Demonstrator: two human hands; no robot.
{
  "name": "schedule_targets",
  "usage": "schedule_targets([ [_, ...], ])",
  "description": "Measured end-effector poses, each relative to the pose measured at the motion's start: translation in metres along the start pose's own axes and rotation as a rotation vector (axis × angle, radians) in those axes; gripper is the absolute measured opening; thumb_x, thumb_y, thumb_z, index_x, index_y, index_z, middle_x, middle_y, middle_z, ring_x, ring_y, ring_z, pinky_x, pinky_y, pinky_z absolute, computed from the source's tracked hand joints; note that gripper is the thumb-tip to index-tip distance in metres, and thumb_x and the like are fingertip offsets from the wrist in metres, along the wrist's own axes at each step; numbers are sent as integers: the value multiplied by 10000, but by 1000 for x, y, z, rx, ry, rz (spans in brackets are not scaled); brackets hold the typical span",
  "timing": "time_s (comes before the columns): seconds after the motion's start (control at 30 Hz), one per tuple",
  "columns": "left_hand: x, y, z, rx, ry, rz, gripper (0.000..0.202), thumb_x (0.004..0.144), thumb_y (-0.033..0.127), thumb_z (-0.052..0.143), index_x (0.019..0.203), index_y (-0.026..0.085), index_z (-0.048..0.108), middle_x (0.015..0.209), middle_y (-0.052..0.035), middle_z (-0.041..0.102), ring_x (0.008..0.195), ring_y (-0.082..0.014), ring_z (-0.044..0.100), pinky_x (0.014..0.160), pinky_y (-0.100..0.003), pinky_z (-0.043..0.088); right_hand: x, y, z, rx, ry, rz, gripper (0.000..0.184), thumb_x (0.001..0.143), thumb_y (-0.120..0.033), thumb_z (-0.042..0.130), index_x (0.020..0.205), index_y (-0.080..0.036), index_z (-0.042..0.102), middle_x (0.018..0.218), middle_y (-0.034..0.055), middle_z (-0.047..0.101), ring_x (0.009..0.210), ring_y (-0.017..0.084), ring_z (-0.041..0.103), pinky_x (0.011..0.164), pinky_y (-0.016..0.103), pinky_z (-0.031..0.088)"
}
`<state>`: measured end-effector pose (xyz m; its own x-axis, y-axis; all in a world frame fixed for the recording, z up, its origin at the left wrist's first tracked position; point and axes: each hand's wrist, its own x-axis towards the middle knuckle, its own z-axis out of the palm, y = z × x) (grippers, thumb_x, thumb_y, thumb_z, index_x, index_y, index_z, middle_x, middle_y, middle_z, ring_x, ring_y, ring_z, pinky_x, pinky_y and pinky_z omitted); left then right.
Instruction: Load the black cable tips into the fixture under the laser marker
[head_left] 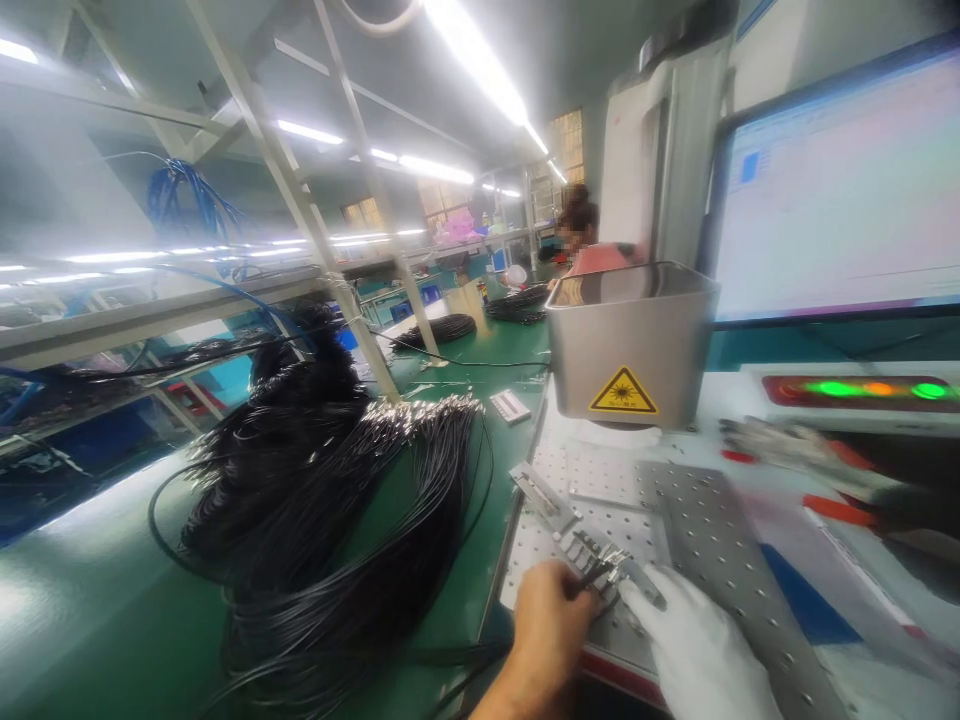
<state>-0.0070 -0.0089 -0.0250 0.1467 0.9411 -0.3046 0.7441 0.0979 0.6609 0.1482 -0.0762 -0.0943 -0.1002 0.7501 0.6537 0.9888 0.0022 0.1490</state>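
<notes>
My left hand [551, 612], bare, is closed around a few black cables [596, 575] just behind their metal ends. Those silvery cable ends [611, 557] lie over a slotted metal fixture [551, 505] on the perforated plate. From the right comes my right hand [697, 640] in a white glove, its fingertips drawn together at the cable ends. Exactly what the gloved fingertips pinch is partly hidden and blurred. A large pile of black cables [405, 520] with shiny metal tips lies to the left on the green bench.
A metal box [630, 340] with a yellow laser warning sign stands behind the fixture. At right are a monitor [840, 180], a lit button panel [862, 388] and a pale glove [787, 445]. Slanted shelf posts [300, 200] rise at left. Another person [589, 240] sits farther back.
</notes>
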Motion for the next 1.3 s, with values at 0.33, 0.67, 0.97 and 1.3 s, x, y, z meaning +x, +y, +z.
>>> schedule_targets([
  [0.33,-3,2,-1,30,0,-37,93,698,275,605,695,182,599,740,-21,597,729,-169,487,652,-300,280,11,-3,-4,109,45,22,564,792,60,327,952,-277,751,974,-7,706,819,136,651,645,237,530],
  [0.67,1,-2,-2,-31,-8,2,84,685,248,610,648,179,583,631,15,515,677,-146,459,627,-291,258,9,-9,3,81,-144,29,467,780,6,469,995,-314,730,1006,7,681,798,164,629,620,262,509],
  [0.97,7,-7,-12,-197,66,79,63,702,171,565,764,176,576,663,32,532,679,-130,480,637,-255,321,11,-8,3,52,-201,-26,589,735,60,403,1051,-328,715,1055,-6,678,905,171,641,677,261,525],
  [1.3,4,-4,-12,-126,67,17,84,663,190,639,683,186,558,654,29,543,689,-136,486,639,-260,316,7,-9,9,98,-304,29,572,804,14,343,1100,-319,701,1110,43,671,947,201,657,690,274,545],
])
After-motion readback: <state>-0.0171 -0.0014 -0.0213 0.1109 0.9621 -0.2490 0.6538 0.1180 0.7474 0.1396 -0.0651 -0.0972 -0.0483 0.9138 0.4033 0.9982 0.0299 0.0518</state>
